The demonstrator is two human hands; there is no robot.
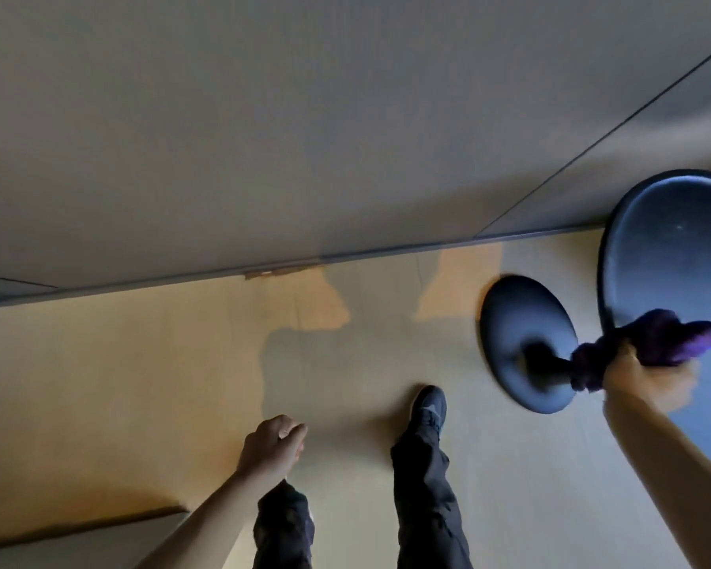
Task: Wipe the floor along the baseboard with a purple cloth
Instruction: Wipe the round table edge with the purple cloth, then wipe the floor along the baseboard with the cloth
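A crumpled purple cloth (649,342) is bunched in my right hand (641,379), which is raised at the right of the view, over a dark stool. My left hand (274,443) hangs loosely curled above the wooden floor (120,384), holding nothing. The grey baseboard (386,252) runs across the view where the floor meets the wall, well ahead of both hands. A short patch of it near the middle looks chipped or brown (280,273).
A dark round stool, with its seat (670,248) and disc base (522,338), stands at the right close to the baseboard. My legs in dark trousers and one black shoe (427,404) are on the floor below centre. A pale wall (304,117) fills the upper half.
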